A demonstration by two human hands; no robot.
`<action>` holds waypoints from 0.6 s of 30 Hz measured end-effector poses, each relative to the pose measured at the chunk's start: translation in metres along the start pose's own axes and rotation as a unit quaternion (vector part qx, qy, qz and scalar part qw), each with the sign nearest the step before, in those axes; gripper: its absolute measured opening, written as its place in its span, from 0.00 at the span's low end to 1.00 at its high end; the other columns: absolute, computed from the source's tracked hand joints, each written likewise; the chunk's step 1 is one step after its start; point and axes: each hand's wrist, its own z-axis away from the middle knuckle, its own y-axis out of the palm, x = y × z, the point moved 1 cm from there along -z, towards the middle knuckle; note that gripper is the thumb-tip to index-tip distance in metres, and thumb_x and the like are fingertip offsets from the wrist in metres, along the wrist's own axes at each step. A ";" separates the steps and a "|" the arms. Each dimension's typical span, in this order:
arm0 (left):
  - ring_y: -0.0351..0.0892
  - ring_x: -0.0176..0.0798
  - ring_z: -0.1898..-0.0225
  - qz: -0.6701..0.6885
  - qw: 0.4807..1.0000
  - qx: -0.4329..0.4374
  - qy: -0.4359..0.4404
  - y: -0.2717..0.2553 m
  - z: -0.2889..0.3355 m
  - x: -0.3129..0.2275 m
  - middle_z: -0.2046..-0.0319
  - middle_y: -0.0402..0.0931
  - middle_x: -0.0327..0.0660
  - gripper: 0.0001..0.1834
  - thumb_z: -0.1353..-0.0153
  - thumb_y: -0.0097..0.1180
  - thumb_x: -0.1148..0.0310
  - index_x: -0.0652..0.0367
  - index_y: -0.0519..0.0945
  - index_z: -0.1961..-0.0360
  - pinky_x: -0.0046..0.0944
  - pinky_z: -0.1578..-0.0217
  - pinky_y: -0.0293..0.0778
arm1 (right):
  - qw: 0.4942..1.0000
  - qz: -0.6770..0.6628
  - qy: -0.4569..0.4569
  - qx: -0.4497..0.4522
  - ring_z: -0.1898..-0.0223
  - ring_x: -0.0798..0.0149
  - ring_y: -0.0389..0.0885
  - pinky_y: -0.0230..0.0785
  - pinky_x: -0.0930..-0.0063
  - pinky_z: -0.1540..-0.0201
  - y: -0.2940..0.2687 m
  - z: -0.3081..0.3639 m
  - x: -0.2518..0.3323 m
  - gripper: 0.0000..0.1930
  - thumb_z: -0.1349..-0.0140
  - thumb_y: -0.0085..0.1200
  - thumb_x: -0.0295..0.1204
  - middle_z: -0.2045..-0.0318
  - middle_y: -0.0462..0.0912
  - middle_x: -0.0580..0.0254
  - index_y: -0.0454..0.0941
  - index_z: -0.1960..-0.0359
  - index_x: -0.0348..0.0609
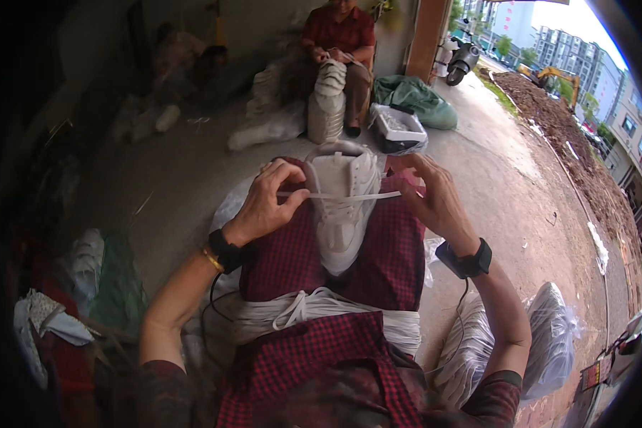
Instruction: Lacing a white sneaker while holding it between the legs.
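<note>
Your work, seen from above with the clock centred on the white shoe, which sits between your thighs, its toe toward 6 o'clock and its collar toward 12. A flat white lace crosses above the shoe from 9 to 3 o'clock, drawn nearly straight. At 9 o'clock, your left hand has the lace at the thumb, its fingers curled, with a gap showing between thumb and forefinger tips. At 3 o'clock, your right hand holds the other end, its fingers closed down over it; their exact grip is partly hidden. Each wrist bears a black band. At 6 o'clock, a bundle of white laces lies across your checked apron. At 12 o'clock, a seated co-worker has both hands at a tall stack of shoes. A white-lined bin stands at 1 o'clock, with a green sack just beyond it. At 4 to 5 o'clock, wrapped rows of shoes rest on the ground.
</note>
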 end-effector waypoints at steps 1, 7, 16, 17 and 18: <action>0.77 0.45 0.60 -0.011 1.000 0.025 0.012 0.002 -0.001 -0.001 0.64 0.75 0.43 0.14 0.46 0.65 0.74 0.61 0.75 0.60 0.44 0.55 0.73 | 1.000 -0.007 -0.012 0.024 0.53 0.47 0.79 0.70 0.58 0.49 0.011 0.000 -0.010 0.12 0.41 0.56 0.23 0.58 0.80 0.50 0.74 0.55 0.37; 0.78 0.45 0.60 -0.043 0.996 0.075 0.009 0.005 0.009 -0.003 0.64 0.76 0.42 0.16 0.47 0.64 0.79 0.59 0.75 0.58 0.43 0.56 0.73 | 0.988 -0.004 0.008 0.153 0.58 0.47 0.80 0.72 0.56 0.55 0.046 -0.007 -0.012 0.12 0.41 0.55 0.20 0.61 0.78 0.50 0.71 0.55 0.36; 0.82 0.47 0.70 -0.097 0.989 0.058 0.094 -0.001 0.007 0.011 0.71 0.79 0.42 0.08 0.41 0.64 0.73 0.59 0.79 0.61 0.43 0.69 0.77 | 0.973 0.129 -0.131 0.136 0.67 0.52 0.81 0.74 0.58 0.69 0.034 -0.013 0.000 0.08 0.37 0.56 0.24 0.67 0.73 0.56 0.74 0.58 0.42; 0.83 0.47 0.71 -0.113 0.985 0.068 0.108 -0.005 0.009 0.015 0.71 0.80 0.42 0.08 0.40 0.64 0.73 0.59 0.80 0.61 0.43 0.69 0.77 | 0.966 0.145 -0.182 0.112 0.69 0.54 0.80 0.74 0.59 0.71 0.033 -0.016 0.003 0.07 0.37 0.56 0.26 0.68 0.72 0.57 0.75 0.59 0.42; 0.83 0.47 0.71 -0.129 0.981 0.077 0.122 -0.010 0.011 0.019 0.71 0.80 0.43 0.07 0.40 0.63 0.73 0.59 0.81 0.60 0.43 0.70 0.77 | 0.966 0.145 -0.183 0.113 0.69 0.54 0.80 0.74 0.59 0.71 0.031 -0.018 0.001 0.07 0.37 0.56 0.26 0.68 0.72 0.57 0.75 0.59 0.42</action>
